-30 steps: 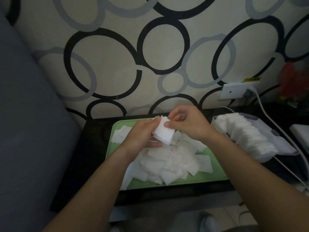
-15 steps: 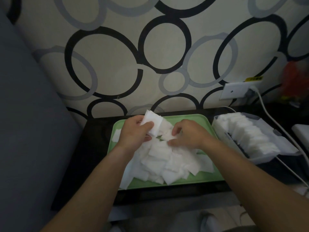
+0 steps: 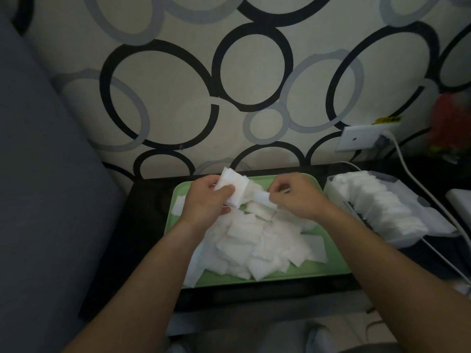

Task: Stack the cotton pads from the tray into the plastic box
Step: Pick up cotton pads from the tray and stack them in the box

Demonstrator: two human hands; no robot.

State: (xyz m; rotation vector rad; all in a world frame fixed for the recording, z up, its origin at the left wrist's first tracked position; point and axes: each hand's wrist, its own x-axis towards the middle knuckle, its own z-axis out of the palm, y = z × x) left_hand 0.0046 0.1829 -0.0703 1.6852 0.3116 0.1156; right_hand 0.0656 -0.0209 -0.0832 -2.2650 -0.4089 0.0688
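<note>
A loose heap of white square cotton pads [image 3: 257, 243] covers the green tray [image 3: 328, 270] on the dark table. My left hand [image 3: 204, 202] grips a small stack of pads [image 3: 235, 187] above the tray's far left. My right hand [image 3: 295, 197] pinches a single pad [image 3: 261, 197] just beside that stack, lifted off the heap. To the right stands the clear plastic box [image 3: 433, 225], with a curved row of pads [image 3: 382, 205] standing on edge inside it.
A patterned wall rises right behind the dark table [image 3: 142, 225]. A wall socket [image 3: 362, 138] with a white cable [image 3: 418, 189] runs past the box on the right. A grey cushion [image 3: 38, 200] fills the left side. Something red [image 3: 448, 123] stands at the far right.
My right hand dipped from the held stack into the heap, then came up pinching one pad and moved it toward the stack. My left hand shifted left and kept hold of the stack.
</note>
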